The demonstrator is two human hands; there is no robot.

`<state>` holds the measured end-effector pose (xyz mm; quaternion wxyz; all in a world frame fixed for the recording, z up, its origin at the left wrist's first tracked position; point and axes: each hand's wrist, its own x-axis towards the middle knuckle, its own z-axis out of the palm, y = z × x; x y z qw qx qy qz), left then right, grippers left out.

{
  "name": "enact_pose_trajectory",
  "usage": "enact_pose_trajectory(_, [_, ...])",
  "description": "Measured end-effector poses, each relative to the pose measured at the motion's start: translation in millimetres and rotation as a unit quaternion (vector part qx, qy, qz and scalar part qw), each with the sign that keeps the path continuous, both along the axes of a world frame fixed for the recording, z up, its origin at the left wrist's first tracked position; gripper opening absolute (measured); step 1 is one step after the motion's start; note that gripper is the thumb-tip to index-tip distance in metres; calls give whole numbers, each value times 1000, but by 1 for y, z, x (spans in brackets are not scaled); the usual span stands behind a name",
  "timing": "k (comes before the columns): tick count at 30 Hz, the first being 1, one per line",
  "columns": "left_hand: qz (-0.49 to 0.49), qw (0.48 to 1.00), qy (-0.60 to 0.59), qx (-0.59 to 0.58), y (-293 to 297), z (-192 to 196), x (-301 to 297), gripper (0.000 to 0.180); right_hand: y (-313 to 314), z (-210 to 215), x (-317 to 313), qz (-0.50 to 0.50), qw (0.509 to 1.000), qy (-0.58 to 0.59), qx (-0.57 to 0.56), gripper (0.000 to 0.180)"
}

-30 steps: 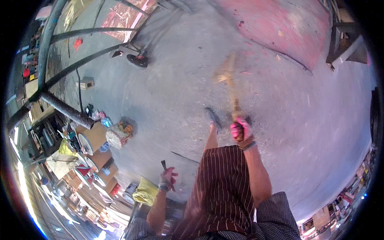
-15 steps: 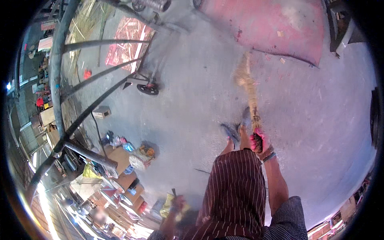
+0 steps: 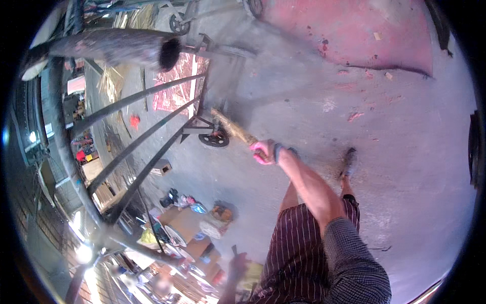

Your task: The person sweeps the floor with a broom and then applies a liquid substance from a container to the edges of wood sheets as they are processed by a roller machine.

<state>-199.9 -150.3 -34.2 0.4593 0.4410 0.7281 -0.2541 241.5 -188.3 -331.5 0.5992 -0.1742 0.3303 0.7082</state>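
My right hand (image 3: 267, 151), its fingers stained pink, is closed round the grip of a short straw broom (image 3: 232, 126). The broom reaches far left, beside a black wheel (image 3: 214, 138) under a metal frame; its bristle end is blurred. Low in the view, my left hand (image 3: 238, 266) is near my left leg and the yellow bag-like thing (image 3: 254, 275). A short dark stick-like piece (image 3: 234, 249) shows at its fingers; the rest of it is hidden. Pink-red crumbs (image 3: 356, 116) lie on the grey floor (image 3: 304, 101).
A pink-red patch (image 3: 354, 35) with a dark front edge covers the far floor. Dark metal bars (image 3: 136, 96) and a thick pipe (image 3: 116, 48) stand at left. Cardboard (image 3: 181, 223), bags and an orange-filled sack (image 3: 218, 213) lie lower left. A small box (image 3: 161, 167) sits near the bars.
My right hand has swung the broom left and away from my feet, toward the wheel. My feet have moved apart. The pipe end has come into view at upper left.
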Motion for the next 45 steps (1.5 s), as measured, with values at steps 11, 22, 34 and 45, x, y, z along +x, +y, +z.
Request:
enact_pose_trajectory(11, [-145, 989, 21, -27, 82, -25, 63, 41, -231, -43, -30, -323, 927, -125, -145, 45])
enact_pose_trajectory(22, [-73, 997, -28, -19, 83, -33, 77, 39, -76, -29, -33, -145, 961, -228, 61, 26])
enact_pose_trajectory(34, [-199, 979, 34, -13, 58, -14, 116, 33, -164, -3, -42, -399, 902, 25, -165, 13])
enact_pose_trajectory(45, [-137, 988, -65, -21, 81, -33, 161, 32, -119, -62, 43, -406, 911, 67, -17, 19])
